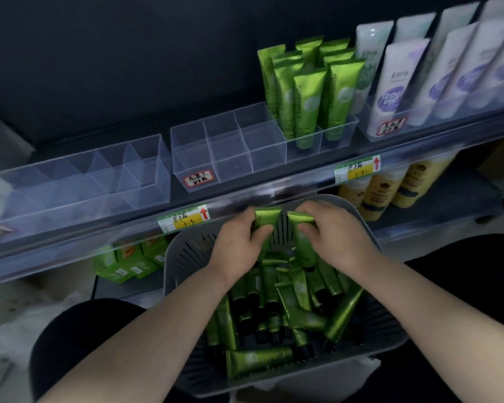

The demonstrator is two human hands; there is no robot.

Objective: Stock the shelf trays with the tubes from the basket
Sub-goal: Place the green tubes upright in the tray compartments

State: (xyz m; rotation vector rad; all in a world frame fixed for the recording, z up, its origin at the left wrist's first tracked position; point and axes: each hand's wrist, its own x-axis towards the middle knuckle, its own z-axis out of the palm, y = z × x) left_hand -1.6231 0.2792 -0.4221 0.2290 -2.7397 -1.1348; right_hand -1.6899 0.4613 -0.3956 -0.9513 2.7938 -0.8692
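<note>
A grey slotted basket [184,257] rests on my lap, holding several green tubes with black caps [277,309]. My left hand [239,245] grips one green tube [266,218] by its crimped end above the basket's far side. My right hand [335,234] grips another green tube [300,221] beside it. On the shelf above, a clear divided tray [216,146] has empty compartments on its left and several upright green tubes [306,94] on its right. A second clear tray [99,175] further left holds nothing.
White and purple tubes [396,82] stand in a tray at the upper right. Yellow bottles [390,190] sit on the lower shelf at the right, green boxes [125,263] at the lower left. Price labels [184,221] line the shelf's front rail.
</note>
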